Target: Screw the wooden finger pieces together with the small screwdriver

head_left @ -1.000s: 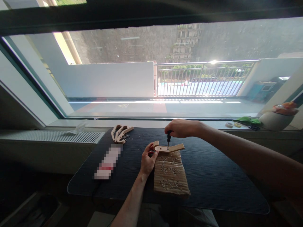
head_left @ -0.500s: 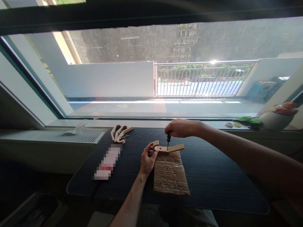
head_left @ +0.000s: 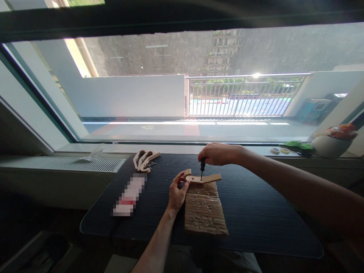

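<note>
Mat [head_left: 256, 212] centre: screwdriver [head_left: 202, 167] on wooden piece [head_left: 211, 178].

worktop [head_left: 256, 212] right of cardboard [head_left: 204, 208]: open surface, right forearm [head_left: 284, 185] slants across above | left: box [head_left: 130, 195], wooden pieces [head_left: 145, 160] behind it, narrow lane between box and left forearm [head_left: 162, 235] | rear: window sill [head_left: 170, 148] bounds
</note>
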The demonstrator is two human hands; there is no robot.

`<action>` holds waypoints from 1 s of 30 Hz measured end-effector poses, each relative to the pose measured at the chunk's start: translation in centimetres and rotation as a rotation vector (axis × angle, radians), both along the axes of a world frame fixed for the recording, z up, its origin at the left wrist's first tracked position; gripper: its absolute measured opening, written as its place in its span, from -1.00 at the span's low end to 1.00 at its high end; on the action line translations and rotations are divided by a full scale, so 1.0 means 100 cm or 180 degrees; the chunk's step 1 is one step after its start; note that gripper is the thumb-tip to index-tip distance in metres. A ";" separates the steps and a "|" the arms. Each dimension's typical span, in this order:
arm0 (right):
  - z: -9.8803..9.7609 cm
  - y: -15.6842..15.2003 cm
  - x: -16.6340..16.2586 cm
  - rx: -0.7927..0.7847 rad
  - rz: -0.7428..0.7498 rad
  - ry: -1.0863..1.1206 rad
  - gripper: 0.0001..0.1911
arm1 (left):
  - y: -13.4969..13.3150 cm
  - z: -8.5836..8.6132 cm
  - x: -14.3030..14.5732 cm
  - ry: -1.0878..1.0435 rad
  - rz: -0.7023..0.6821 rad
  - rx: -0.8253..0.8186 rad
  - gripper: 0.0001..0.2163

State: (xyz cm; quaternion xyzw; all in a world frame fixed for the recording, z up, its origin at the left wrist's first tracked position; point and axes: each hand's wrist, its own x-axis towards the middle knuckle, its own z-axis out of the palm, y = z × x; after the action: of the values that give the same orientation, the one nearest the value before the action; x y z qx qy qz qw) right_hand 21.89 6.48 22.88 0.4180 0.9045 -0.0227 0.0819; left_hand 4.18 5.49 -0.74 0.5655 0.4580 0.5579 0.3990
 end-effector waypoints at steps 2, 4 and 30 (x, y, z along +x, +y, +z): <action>0.000 0.000 -0.001 -0.0015 0.0016 0.0009 -0.69 | 0.000 -0.001 0.000 0.0022 0.0008 0.0001 -0.61; -0.001 0.000 -0.001 -0.0003 -0.0001 0.0030 -0.69 | 0.000 -0.001 0.000 0.0026 0.0005 -0.0003 -0.60; 0.000 -0.001 -0.001 0.0015 -0.0146 0.0014 -0.67 | 0.001 -0.001 0.000 0.0043 -0.0030 0.0067 -0.61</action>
State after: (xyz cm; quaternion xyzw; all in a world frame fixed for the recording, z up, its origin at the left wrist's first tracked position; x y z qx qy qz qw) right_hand 21.82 6.36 22.83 0.4387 0.8949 -0.0233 0.0784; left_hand 4.16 5.58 -0.88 0.5756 0.4522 0.5569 0.3925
